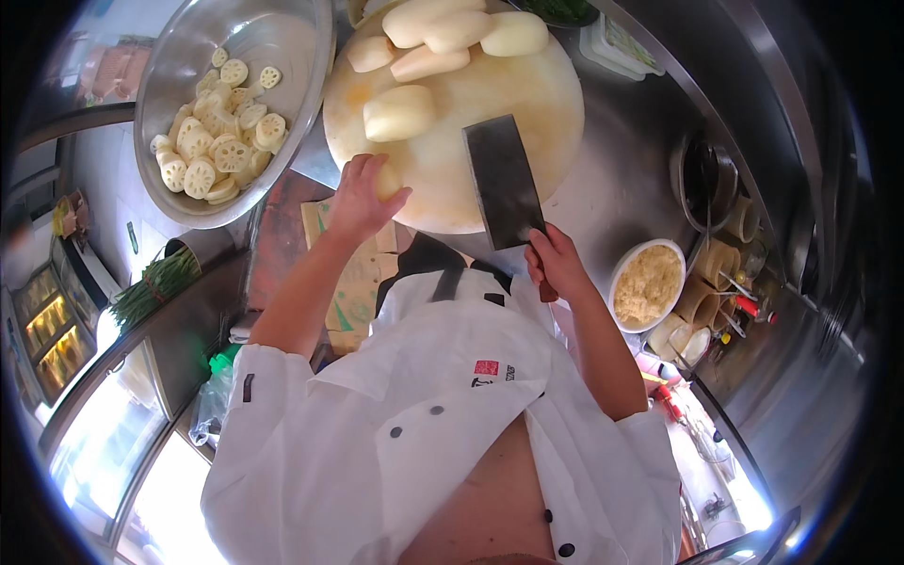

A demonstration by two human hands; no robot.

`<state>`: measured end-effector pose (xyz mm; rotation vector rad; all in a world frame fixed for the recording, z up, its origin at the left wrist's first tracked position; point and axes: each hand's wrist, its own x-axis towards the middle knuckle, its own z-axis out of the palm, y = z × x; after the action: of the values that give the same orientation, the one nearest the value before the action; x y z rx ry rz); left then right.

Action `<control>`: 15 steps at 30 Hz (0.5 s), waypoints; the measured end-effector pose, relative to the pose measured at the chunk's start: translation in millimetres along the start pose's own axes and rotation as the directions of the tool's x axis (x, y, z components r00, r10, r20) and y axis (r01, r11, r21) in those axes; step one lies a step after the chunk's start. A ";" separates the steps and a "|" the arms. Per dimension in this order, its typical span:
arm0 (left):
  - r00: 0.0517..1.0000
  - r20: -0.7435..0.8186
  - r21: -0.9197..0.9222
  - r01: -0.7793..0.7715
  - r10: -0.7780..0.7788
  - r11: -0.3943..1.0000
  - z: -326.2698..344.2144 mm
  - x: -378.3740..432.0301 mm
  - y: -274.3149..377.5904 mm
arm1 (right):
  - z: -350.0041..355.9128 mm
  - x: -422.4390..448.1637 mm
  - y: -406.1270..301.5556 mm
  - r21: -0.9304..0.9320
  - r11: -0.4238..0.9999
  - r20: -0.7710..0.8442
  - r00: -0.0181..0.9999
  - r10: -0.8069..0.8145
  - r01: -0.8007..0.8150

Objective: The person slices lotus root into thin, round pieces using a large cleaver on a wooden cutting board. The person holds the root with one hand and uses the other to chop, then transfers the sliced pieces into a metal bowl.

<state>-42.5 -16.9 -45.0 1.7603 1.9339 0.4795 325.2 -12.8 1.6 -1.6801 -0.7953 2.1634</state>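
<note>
My right hand grips the wooden handle of a cleaver, whose broad dark blade lies over the right part of a round chopping board. At the board's lower left edge, my left hand holds a pale piece of lotus root between thumb and fingers. A larger peeled lotus root piece lies just beyond that hand. Several more peeled lotus roots are grouped at the board's far edge. Sliced lotus root sits in a big steel basin left of the board.
On the right stand a white bowl of minced pale food, a dark-filled steel pot and several small containers with utensils. White plastic trays lie at the back right. A bundle of long green stalks is at left, with cardboard lower down.
</note>
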 end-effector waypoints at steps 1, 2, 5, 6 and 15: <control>1.000 -0.015 -0.007 -0.008 0.008 1.000 1.9 0.6 -1.9 | -0.1 -3.5 -5.7 0.002 1.000 0.004 1.000 0.001 -0.001; 0.999 -0.028 -0.016 -0.017 0.016 1.000 2.6 -0.7 -3.4 | -0.2 -7.7 -12.0 0.004 1.000 0.008 1.000 0.001 -0.001; 0.997 -0.070 -0.046 -0.048 0.045 0.998 4.6 -1.4 -4.3 | -2.0 -18.2 -37.5 -0.020 0.999 0.007 0.999 -0.031 0.031; 0.996 -0.079 -0.051 -0.051 0.047 0.997 5.3 -1.5 -4.0 | -2.6 -21.6 -46.7 -0.033 0.998 0.007 0.999 -0.044 0.044; 0.999 -0.018 -0.089 0.045 -0.047 0.995 3.2 1.5 1.0 | -2.9 -32.2 -179.7 -0.562 0.767 -0.056 0.910 -0.410 0.310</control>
<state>-40.0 -15.6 -47.3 1.6578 1.9318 0.5594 318.1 115.5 131.3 -1.7319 -1.6456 1.5764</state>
